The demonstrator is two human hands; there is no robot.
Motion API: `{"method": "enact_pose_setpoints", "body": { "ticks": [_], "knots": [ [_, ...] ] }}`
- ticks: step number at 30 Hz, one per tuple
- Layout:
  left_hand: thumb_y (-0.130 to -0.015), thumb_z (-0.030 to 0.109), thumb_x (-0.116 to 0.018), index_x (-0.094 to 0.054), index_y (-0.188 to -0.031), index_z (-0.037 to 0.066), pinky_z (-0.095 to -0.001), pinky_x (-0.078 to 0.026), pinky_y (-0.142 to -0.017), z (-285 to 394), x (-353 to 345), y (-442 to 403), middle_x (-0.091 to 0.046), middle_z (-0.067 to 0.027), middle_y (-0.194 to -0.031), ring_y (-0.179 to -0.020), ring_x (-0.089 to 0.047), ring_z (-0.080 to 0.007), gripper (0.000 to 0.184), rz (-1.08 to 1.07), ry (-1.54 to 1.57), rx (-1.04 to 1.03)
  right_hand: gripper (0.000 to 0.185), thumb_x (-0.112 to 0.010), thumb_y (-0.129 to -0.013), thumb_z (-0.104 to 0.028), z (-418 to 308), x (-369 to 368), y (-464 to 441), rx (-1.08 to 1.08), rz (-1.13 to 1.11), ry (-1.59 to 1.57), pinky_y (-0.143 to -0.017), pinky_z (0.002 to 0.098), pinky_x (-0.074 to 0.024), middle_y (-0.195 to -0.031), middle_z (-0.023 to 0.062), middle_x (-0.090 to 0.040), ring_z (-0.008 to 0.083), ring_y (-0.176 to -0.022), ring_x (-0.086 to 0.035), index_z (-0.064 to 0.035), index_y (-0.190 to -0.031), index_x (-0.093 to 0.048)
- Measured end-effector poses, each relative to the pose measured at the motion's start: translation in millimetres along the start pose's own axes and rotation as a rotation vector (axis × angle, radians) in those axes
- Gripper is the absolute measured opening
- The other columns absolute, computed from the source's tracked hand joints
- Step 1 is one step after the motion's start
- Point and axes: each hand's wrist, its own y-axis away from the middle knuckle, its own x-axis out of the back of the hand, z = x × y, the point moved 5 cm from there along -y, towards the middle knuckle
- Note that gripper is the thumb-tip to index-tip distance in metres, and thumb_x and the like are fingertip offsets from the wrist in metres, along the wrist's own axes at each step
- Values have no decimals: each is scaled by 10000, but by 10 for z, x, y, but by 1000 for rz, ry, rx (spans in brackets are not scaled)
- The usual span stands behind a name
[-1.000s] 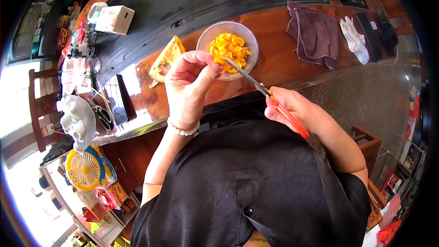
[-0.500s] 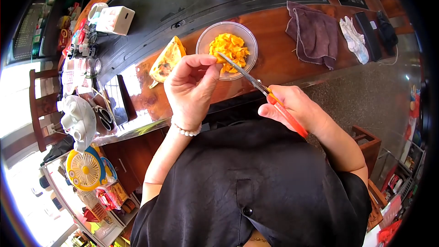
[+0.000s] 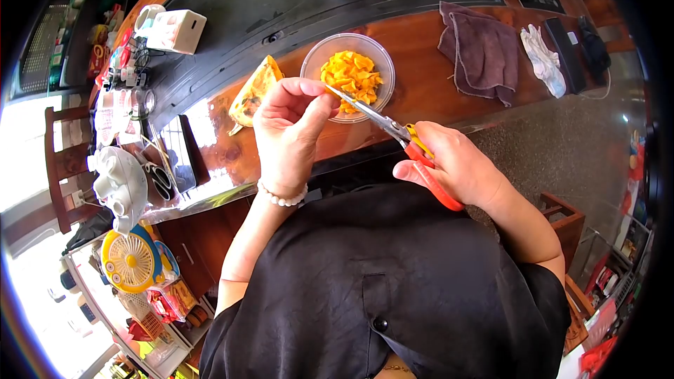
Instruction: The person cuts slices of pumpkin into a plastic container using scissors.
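remotely, i see right hand [image 3: 456, 168] gripping scissors [image 3: 385, 122], left hand [image 3: 288, 133] pinched, on what i cannot tell; beyond both, a bowl [image 3: 390, 63] of orange pieces [image 3: 353, 74].

I counted, over the remote feed, one pair of scissors [image 3: 405, 137], one clear bowl [image 3: 351, 41], one orange wedge [image 3: 254, 91], one brown towel [image 3: 483, 52], one white box [image 3: 177, 31], one yellow fan [image 3: 131, 261] and one beaded bracelet [image 3: 281, 201]. The orange pieces [image 3: 351, 74] lay too heaped for me to number.
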Motion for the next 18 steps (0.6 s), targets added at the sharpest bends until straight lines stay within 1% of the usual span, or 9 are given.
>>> {"method": "enact_pose_setpoints", "body": {
  "ticks": [4,7,13,15,18],
  "knots": [
    [-883,-31,-641,-610,-949,16,-257,-561,-799,8,4,-3,-675,-55,-937,-814,-667,-106,87,-43,-30,15,512,-754,-786,-483,-9,5,8,28,13,0,-631,426,-467,-744,158,-590,367,-710,-607,-20,-786,-535],
    [-896,-6,-633,-631,-943,25,-274,-550,-769,16,-22,4,-689,-77,-923,-781,-667,-130,56,-65,-52,43,516,-754,-785,-486,-19,12,-4,37,15,-24,-626,426,-464,-736,161,-588,371,-708,-606,-20,-778,-534],
    [-893,-1,-637,-634,-954,28,-267,-544,-763,21,-7,2,-691,-73,-910,-774,-664,-125,68,-41,-71,69,525,-762,-778,-484,15,-5,-12,-39,-46,-7,-626,433,-461,-740,175,-598,380,-707,-604,-13,-770,-531],
    [-881,-27,-648,-613,-953,19,-263,-561,-816,11,0,-6,-678,-54,-936,-829,-671,-115,93,-51,-62,84,524,-761,-782,-479,27,-22,-10,-61,-53,-65,-630,434,-462,-749,179,-604,382,-715,-607,-10,-768,-527],
    [-882,-31,-653,-616,-968,14,-261,-561,-816,9,0,0,-682,-61,-942,-841,-678,-123,104,-27,-39,76,511,-760,-785,-470,37,-6,-2,2,-4,-79,-629,428,-463,-740,174,-600,381,-709,-607,-15,-777,-528]
  ]
}}
